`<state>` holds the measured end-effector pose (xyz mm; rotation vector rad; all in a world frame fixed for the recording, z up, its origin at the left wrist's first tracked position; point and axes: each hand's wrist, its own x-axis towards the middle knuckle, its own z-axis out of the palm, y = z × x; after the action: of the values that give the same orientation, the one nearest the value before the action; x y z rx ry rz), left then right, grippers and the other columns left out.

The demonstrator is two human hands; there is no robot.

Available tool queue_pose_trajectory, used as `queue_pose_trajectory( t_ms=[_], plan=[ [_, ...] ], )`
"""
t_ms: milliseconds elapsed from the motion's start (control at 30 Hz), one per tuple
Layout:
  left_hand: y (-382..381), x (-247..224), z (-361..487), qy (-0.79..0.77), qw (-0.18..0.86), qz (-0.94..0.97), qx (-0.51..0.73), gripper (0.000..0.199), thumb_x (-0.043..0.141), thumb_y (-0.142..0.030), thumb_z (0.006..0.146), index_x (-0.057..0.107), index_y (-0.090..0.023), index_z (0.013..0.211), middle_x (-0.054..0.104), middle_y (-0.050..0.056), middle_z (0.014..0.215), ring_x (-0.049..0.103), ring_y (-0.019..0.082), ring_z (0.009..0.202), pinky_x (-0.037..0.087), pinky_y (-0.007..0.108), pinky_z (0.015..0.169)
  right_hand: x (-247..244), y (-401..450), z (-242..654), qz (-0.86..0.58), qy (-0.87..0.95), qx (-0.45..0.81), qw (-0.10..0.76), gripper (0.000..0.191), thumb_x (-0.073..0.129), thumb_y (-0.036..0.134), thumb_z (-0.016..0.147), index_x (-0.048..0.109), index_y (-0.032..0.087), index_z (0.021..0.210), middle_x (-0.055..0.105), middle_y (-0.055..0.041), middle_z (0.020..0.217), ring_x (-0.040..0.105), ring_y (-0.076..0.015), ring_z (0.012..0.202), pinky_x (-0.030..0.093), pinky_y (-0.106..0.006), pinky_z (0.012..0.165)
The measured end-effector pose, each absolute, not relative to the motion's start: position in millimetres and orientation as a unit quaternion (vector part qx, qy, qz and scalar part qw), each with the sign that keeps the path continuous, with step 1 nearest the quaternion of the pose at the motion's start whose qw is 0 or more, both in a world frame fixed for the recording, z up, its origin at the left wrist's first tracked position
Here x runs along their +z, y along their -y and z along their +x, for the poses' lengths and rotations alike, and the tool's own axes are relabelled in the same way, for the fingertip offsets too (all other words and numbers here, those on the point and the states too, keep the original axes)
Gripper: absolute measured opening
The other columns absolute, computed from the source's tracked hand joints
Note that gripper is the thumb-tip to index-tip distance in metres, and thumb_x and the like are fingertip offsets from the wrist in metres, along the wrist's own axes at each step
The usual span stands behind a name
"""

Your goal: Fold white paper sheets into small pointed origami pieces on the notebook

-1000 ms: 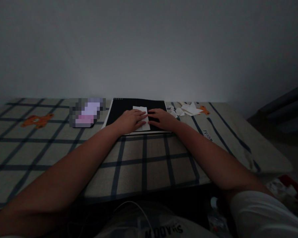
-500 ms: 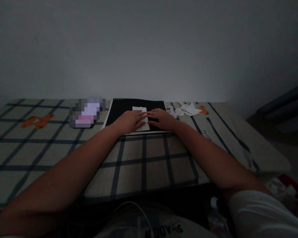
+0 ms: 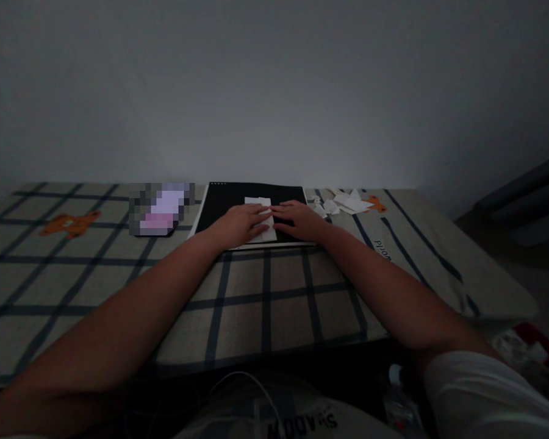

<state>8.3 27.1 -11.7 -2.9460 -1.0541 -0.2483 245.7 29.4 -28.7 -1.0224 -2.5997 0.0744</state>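
Your left hand (image 3: 239,223) and right hand (image 3: 298,220) lie flat, fingers extended, pressing the folded white paper (image 3: 261,221) at the middle of the black mat (image 3: 229,196). It looks light, thin, easily creased; pinch an edge.

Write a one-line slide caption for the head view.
Left hand and right hand press flat on a white paper on a black mat, atop a checked tablecloth.
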Motion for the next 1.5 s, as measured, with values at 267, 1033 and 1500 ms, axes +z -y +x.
queue_pose_trajectory(
  t_ms=[267,1033,1500],
  plan=[
    [-28.3,-12.0,8.0,0.334,0.011,-0.94,-0.069,0.052,0.034,-0.045,0.103,0.052,-0.018,0.143,0.049,0.009,0.151,0.043,0.021,0.141,0.031,0.038,0.117,-30.0,-30.8,245.9,-0.357,0.914,0.048,0.186,0.043,0.057,0.033,0.095,0.06,0.023,0.137,0.06,-0.0094,0.141,0.052,-0.0277,0.131,0.04,-0.054,0.109],
    [-27.5,-9.6,9.6,0.334,0.027,-0.94,-0.058,0.052,0.034,-0.047,0.103,0.053,-0.017,0.142,0.049,0.01,0.151,0.043,0.021,0.141,0.032,0.035,0.116,-21.3,-25.8,243.0,-0.35,0.925,0.001,0.147,0.041,0.054,0.037,0.097,0.064,0.018,0.131,0.061,-0.0099,0.139,0.053,-0.0285,0.127,0.042,-0.049,0.108],
    [-27.6,-11.0,9.2,0.33,0.044,-0.941,-0.056,0.048,0.035,-0.044,0.104,0.057,-0.021,0.14,0.049,0.008,0.151,0.045,0.02,0.14,0.033,0.034,0.116,-30.9,-34.2,247.8,-0.334,0.924,0.004,0.184,0.046,0.058,0.041,0.094,0.063,0.016,0.132,0.062,-0.0131,0.137,0.056,-0.028,0.125,0.043,-0.049,0.107]
  ],
)
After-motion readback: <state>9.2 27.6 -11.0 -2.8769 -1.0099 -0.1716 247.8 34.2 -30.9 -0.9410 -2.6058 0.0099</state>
